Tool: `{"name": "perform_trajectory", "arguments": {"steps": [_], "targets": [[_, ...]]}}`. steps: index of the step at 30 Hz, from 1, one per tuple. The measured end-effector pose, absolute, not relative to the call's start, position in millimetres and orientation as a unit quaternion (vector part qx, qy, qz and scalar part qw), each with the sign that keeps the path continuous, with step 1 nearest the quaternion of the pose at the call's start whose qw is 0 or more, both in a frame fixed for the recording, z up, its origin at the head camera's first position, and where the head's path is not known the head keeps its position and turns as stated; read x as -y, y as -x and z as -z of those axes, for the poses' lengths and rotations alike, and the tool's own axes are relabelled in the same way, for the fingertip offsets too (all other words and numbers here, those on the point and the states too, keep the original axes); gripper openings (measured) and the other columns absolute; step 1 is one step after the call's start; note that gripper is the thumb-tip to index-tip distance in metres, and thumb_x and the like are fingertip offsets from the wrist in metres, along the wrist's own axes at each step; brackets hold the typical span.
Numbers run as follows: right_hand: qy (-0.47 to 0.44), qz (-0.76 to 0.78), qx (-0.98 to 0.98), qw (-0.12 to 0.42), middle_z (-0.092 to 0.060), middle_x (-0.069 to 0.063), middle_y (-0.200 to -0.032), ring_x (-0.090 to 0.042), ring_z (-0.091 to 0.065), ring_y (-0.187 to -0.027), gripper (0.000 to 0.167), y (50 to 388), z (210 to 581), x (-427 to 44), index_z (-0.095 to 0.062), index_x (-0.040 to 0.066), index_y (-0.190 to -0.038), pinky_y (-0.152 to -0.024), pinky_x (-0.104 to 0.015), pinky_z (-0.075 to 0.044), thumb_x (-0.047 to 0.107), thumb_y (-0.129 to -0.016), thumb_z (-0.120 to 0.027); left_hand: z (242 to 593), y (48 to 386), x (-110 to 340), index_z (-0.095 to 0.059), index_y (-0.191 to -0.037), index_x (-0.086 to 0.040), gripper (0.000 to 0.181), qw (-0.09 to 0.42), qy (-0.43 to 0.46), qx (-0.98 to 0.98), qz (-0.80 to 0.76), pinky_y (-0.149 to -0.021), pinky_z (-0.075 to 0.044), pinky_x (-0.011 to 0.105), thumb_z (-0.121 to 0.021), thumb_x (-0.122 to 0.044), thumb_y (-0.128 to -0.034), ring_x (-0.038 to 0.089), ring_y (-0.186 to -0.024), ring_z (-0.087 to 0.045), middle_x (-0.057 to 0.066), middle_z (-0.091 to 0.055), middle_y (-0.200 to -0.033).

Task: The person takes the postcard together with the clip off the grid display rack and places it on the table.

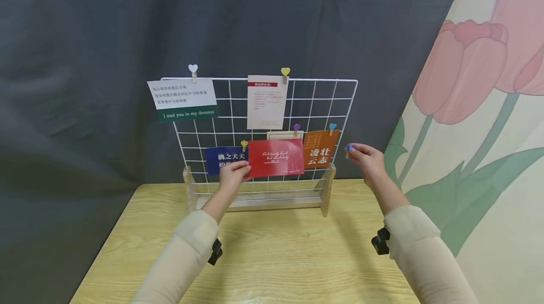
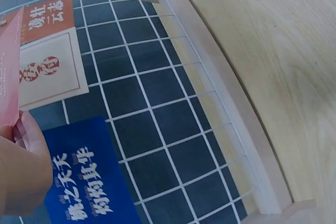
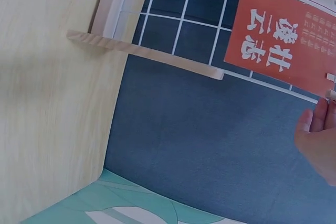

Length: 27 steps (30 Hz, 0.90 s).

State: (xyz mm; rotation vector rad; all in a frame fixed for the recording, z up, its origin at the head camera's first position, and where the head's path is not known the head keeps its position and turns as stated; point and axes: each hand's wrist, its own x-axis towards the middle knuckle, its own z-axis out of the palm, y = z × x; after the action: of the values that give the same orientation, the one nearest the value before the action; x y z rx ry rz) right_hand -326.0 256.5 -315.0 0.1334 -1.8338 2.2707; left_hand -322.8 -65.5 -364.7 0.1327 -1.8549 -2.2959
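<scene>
My left hand (image 1: 233, 174) pinches the lower left corner of a red card (image 1: 276, 157) with white script, held before the white wire grid (image 1: 233, 105). In the left wrist view the left hand (image 2: 23, 166) grips that card (image 2: 9, 72) near a blue card (image 2: 94, 177). The right hand (image 1: 369, 160), right of the grid, pinches a small clip with a blue top (image 1: 350, 148). In the right wrist view the right hand (image 3: 319, 137) is beside the orange card (image 3: 283, 40). Behind the red card is a white card (image 1: 272, 134), mostly hidden, under a purple heart clip (image 1: 296, 127).
A white and green card (image 1: 184, 98) and a white text card (image 1: 265, 102) hang from the grid's top by heart clips. The grid's wooden stand (image 1: 274, 203) rests on the wooden table (image 1: 272, 257). Dark curtain (image 1: 85, 82) behind; tulip wall (image 1: 488, 153) at right.
</scene>
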Motion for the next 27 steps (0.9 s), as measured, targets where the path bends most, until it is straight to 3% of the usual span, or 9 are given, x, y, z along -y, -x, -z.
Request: {"name": "perform_trajectory", "arguments": {"steps": [12, 20, 22, 27], "targets": [[-0.041, -0.719, 0.683, 0.118, -0.063, 0.007, -0.075, -0.005, -0.058, -0.071, 0.011, 313, 331, -265, -0.065, 0.011, -0.082, -0.063, -0.014, -0.046, 0.004, -0.082, -0.057, 389, 316, 86, -0.057, -0.098, 0.015, 0.022, 0.082, -0.049, 0.637, 0.765, -0.065, -0.05, 0.034, -0.057, 0.009, -0.0768, 0.011, -0.06, -0.058, 0.008, -0.061, -0.076], [-0.03, -0.72, 0.686, 0.101, -0.063, 0.006, -0.076, -0.006, -0.058, -0.069, 0.011, 306, 344, -269, -0.065, 0.014, -0.081, -0.063, -0.016, -0.047, 0.006, -0.082, -0.058, 409, 320, 96, -0.058, -0.097, 0.013, 0.023, 0.086, -0.043, 0.637, 0.765, -0.064, -0.051, 0.034, -0.061, 0.006, -0.0759, 0.018, -0.066, -0.059, 0.019, -0.061, -0.086], [-0.03, -0.726, 0.681, 0.096, -0.063, 0.005, -0.076, -0.006, -0.057, -0.07, 0.01, 305, 348, -270, -0.065, 0.013, -0.081, -0.063, -0.017, -0.047, 0.007, -0.082, -0.058, 434, 338, 106, -0.062, -0.092, 0.008, 0.019, 0.086, -0.008, 0.615, 0.784, -0.061, -0.051, 0.032, -0.064, 0.002, -0.0744, 0.017, -0.065, -0.059, 0.016, -0.061, -0.083], [-0.03, -0.73, 0.677, 0.092, -0.063, 0.006, -0.076, -0.007, -0.057, -0.07, 0.011, 300, 357, -270, -0.066, 0.016, -0.08, -0.064, -0.017, -0.047, 0.008, -0.082, -0.059, 439, 330, 113, -0.06, -0.095, 0.009, 0.021, 0.084, -0.014, 0.617, 0.783, -0.06, -0.051, 0.031, -0.063, 0.001, -0.0754, 0.014, -0.065, -0.059, 0.013, -0.061, -0.082]]}}
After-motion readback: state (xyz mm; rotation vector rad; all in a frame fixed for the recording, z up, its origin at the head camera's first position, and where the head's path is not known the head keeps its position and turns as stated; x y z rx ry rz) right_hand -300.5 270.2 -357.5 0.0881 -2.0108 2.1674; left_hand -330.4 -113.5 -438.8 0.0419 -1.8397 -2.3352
